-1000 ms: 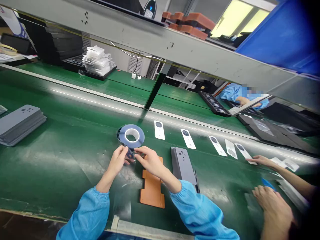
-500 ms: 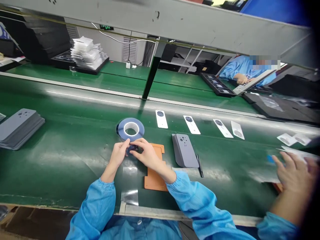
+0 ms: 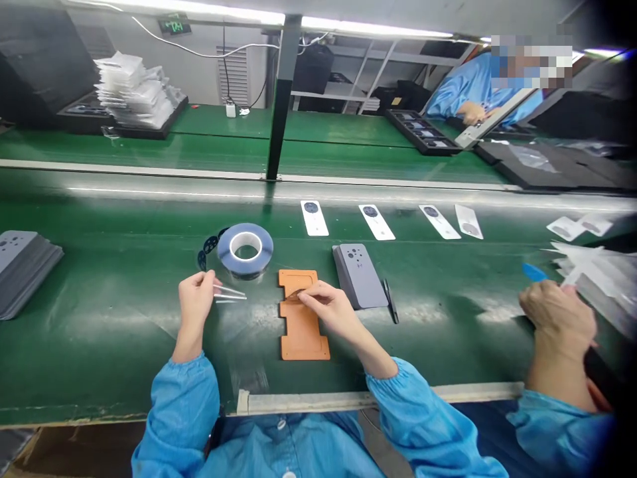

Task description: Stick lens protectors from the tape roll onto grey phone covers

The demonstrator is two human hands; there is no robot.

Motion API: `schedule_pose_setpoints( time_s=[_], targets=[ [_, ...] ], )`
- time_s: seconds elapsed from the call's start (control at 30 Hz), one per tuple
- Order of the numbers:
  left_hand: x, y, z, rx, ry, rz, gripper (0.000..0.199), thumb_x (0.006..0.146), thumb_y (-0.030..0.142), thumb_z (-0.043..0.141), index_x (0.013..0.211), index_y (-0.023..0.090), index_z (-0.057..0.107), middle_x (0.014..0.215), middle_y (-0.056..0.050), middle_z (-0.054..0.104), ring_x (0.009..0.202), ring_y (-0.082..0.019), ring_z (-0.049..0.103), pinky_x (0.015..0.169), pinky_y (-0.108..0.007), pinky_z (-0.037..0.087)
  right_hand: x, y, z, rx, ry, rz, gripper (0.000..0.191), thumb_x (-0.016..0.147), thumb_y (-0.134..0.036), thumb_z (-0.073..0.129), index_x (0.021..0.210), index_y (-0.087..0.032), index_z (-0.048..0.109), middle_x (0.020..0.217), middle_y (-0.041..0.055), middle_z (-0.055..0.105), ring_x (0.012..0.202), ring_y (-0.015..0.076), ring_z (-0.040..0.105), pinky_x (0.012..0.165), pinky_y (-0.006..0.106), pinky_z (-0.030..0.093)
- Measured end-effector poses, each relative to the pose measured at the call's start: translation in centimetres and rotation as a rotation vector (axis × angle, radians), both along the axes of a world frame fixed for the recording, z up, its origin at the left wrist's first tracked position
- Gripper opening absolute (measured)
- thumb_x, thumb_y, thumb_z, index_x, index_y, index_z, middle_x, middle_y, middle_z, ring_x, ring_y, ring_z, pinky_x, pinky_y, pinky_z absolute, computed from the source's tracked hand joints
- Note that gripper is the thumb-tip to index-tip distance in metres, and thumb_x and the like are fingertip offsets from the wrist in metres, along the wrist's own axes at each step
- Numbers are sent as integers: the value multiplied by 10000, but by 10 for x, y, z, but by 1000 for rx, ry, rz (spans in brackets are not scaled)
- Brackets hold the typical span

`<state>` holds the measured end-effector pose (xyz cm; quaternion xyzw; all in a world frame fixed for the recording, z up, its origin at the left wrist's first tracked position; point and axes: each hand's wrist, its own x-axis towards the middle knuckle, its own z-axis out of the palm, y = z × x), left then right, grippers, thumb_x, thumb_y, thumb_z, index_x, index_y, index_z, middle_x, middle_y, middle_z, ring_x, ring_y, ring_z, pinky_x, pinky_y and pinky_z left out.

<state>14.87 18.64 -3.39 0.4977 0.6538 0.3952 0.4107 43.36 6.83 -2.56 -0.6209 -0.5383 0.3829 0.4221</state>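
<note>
My left hand point(image 3: 195, 295) is closed in a pinch on the loose end of a film strip point(image 3: 208, 249) bearing dark round stickers. That strip curls off the left side of a blue tape roll point(image 3: 265, 251) with a white core. My right hand point(image 3: 336, 309) pinches a small, thin, dark-edged piece point(image 3: 294, 293), apparently one of the stickers, over the upper part of an orange fixture plate point(image 3: 301, 325). Whether the piece touches the plate I cannot tell. Right of the plate lies a stack of grey phone back panels point(image 3: 365, 279), with black tweezers point(image 3: 391, 301) alongside.
Another stack of grey panels point(image 3: 22, 265) lies far left. White cards with dark circles point(image 3: 315, 222) line the back of the green bench. At right, a co-worker's hand point(image 3: 560, 315) is near white sheets point(image 3: 602, 272). A metal post point(image 3: 281, 99) rises behind.
My hands, together at the roll before, have parted: the left went left with the strip end, the right moved over the orange plate with a small piece. The co-worker's hand has closed. The view shifted.
</note>
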Motion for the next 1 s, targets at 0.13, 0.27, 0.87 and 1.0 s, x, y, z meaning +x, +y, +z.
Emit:
schedule_pose_setpoints(
  time_s=[0.13,0.27,0.87,1.0],
  targets=[
    [-38,-3,1,-62,271,10,268,764,419,624,631,188,645,537,4,581,572,-181,545,555,-271,396,17,1,-15,-48,-15,-28,176,839,-333,683,924,-216,785,958,54,696,725,161,624,684,314,519],
    [-44,-16,23,177,537,247,438,661,482,777,955,201,615,813,12,603,697,-177,560,667,-303,464,23,6,-21,-94,-59,-59,324,797,-259,682,1114,-227,741,842,5,658,630,132,556,650,301,508],
    [117,-25,-16,-135,-84,-580,77,769,232,652,782,189,589,685,-3,639,636,-150,640,588,-247,479,39,25,-8,15,-164,147,357,846,-139,608,1141,-264,765,1049,34,728,728,145,615,704,289,514],
    [117,-26,-15,-143,-118,-572,103,754,250,680,781,179,610,699,-11,642,640,-142,627,610,-250,491,36,28,-11,41,-141,100,286,853,-183,636,1100,-231,772,999,43,724,700,145,594,696,297,517]
  ],
)
